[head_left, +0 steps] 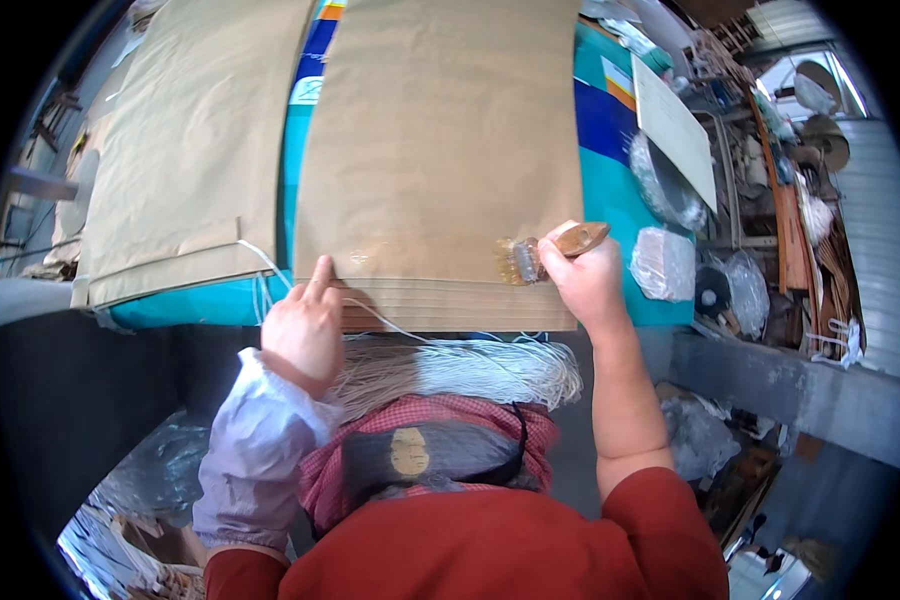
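The only printing near my work is on the counter's (205, 308) teal, blue and orange covering: a white patch (307, 91) with a dark mark shows in the gap between two piles of brown paper, too cut off for me to read. The paper itself looks plain.

The brush (527, 262) is over the right part of the central paper stack (440, 150), just above its layered near edges. Its long axis runs nearly crosswise to me: the bristles point left and slightly toward me, on the paper, and the wooden handle (583, 238) points right and slightly away. The stack's long axis runs away from me. A glossy patch (360, 258) shines on its left part.

My right hand (582, 275) is closed around the handle, thumb toward the bristles. My left hand (303, 325) lies palm down at the stack's near left corner, index finger stretched away from me, the others partly bent; I cannot tell whether it pinches anything. A white cord (390, 322) trails beside it, and a bundle of white cords (460, 370) lies between my body and the stack.
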Motion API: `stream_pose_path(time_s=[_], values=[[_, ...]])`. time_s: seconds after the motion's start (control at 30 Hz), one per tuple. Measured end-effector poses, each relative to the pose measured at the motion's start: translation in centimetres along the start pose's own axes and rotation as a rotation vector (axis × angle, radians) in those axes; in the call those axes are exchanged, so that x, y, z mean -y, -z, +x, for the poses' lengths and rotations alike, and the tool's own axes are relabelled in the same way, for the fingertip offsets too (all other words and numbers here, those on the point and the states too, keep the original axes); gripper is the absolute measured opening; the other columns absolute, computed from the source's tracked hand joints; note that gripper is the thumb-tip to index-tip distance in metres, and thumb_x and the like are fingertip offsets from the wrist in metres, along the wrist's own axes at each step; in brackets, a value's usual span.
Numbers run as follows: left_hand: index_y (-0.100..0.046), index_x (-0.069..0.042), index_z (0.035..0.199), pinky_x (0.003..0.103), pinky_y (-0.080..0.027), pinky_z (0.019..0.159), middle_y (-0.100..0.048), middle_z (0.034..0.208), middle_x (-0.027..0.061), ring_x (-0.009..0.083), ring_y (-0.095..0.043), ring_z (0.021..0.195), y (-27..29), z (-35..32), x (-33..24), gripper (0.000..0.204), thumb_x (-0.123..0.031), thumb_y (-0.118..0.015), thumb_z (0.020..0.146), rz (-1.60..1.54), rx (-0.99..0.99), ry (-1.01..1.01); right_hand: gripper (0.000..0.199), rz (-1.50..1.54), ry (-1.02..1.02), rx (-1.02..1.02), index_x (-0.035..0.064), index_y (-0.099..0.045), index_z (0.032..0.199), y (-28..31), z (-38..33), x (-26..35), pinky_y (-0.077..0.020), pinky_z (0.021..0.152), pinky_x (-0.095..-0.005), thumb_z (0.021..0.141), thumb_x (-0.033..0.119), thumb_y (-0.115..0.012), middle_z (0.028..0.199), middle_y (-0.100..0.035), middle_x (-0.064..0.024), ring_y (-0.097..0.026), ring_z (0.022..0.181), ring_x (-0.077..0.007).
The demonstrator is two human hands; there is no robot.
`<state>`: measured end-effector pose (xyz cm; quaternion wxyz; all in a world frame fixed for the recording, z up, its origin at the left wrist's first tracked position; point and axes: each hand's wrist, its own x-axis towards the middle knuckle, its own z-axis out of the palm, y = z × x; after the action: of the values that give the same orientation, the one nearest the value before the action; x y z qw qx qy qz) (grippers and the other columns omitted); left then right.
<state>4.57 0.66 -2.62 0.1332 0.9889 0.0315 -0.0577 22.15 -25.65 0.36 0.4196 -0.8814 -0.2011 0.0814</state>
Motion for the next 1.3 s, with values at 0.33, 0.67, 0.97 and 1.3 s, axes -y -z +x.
stream_pose_path(time_s=[0.33, 0.67, 0.97, 1.3], values=[[-0.055, 0.002, 0.084, 0.041, -0.051, 0.08, -0.052, 0.129, 0.0238, 0.0362, -0.061, 0.095, 0.4, 0.5, -0.2, 0.01, 0.002, -0.052, 0.074, -0.024, 0.04, 0.024, 0.009, 0.134, -0.073, -0.128, 0.0032, -0.063, 0.074, 3.8, 0.4, -2.2, -0.0465, 0.051, -0.0306, 0.079, 0.011, -0.063, 0.067, -0.063, -0.0084, -0.059, 0.055, -0.0195], [-0.061, 0.003, 0.078, 0.03, -0.043, 0.057, -0.062, 0.077, 0.0112, 0.0243, -0.058, 0.063, 5.2, -1.8, -2.1, 0.009, -0.005, -0.058, 0.083, -0.607, 0.013, 0.069, 0.027, -0.836, 0.157, -0.372, 0.0043, -0.066, 0.109, 16.3, -6.9, -15.3, -0.0481, 0.074, -0.0359, 0.083, 0.002, -0.058, 0.092, -0.063, -0.0109, -0.059, 0.081, -0.0301], [-0.064, 0.002, 0.079, 0.028, -0.036, 0.049, -0.054, 0.061, 0.0084, 0.0175, -0.052, 0.052, 13.9, -4.6, -6.0, 0.01, -0.007, -0.061, 0.077, -0.758, -0.083, -0.134, 0.018, 0.51, 0.341, 0.573, 0.0021, -0.065, 0.104, -0.9, -14.2, -1.4, -0.0488, 0.074, -0.0327, 0.086, 0.002, -0.062, 0.088, -0.064, -0.0105, -0.062, 0.083, -0.0212], [-0.068, 0.004, 0.089, 0.025, -0.046, 0.062, -0.063, 0.073, 0.0093, 0.0136, -0.06, 0.067, 5.9, 3.7, 2.6, 0.011, 0.001, -0.066, 0.078, -0.591, -0.192, 0.013, 0.004, 0.369, -0.103, 0.1, -0.0011, -0.066, 0.081, 6.9, -2.0, -5.6, -0.0478, 0.065, -0.0242, 0.081, 0.003, -0.066, 0.079, -0.065, -0.0045, -0.059, 0.072, -0.0095]])
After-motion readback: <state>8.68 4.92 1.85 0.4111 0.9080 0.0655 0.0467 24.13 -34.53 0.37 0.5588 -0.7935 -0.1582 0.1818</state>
